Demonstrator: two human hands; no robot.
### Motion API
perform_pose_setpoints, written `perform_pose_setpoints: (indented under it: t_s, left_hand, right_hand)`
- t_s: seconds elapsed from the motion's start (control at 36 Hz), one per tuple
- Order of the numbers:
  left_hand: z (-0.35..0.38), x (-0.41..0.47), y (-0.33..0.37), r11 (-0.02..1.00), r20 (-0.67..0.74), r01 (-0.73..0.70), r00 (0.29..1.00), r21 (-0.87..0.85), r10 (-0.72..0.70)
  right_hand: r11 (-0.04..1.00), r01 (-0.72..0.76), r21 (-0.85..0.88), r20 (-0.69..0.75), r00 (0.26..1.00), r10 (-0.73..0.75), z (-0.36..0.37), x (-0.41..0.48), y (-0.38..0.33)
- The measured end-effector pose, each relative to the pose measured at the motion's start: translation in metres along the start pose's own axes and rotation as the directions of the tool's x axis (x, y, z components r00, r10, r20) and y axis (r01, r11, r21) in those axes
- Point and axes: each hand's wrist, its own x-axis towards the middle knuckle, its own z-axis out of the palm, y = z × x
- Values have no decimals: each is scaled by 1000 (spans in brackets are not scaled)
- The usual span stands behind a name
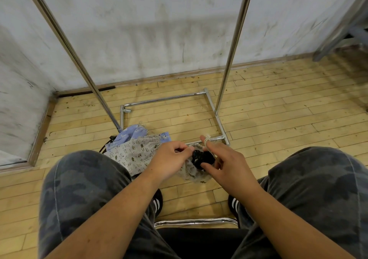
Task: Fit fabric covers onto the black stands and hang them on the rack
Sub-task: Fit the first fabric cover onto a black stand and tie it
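Now, between the knees, the left hand pinches the rim of the grey printed fabric cover, grip tight; the right hand, pale cord looped over two raised fingers, grip half-closed, pins the round black stand inside it, near the chrome metal rack

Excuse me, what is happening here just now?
A seated person is fitting a grey cover onto a black stand held above the floor. The left hand pinches the cover's edge; the right hand grips the other side, a cord over one finger. Beside the rack lie spare covers.
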Motion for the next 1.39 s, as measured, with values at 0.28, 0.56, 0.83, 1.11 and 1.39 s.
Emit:
perform_pose_setpoints:
  t_s: [0.28, 0.56, 0.83, 1.11, 1.39]
  left_hand:
    - [3, -3, 6, 999, 47, -29, 999, 44, 27]
    - [8, -2, 2, 990, 9, -124, 992, 70, 124]
    - [7, -5, 5, 994, 30, -112, 993, -12, 112]
    - [6, -10, 8, 991, 82, -107, 990, -84, 114]
    - [4, -11, 9, 987, 138, -114, 982, -117, 130]
  right_hand:
    - [1000, -10, -22, 16, 1000, 10, 0, 0, -3]
    - [999, -25, -39, 68, 997, 28, 1, 0, -5]
    - [998, -18, -62, 73, 997, 23, 0, 0, -7]
    - [999, -11, -49, 73, 997, 14, 1, 1, -9]
    - [999, 0, -37, 70, 998, 3, 1, 0, -13]
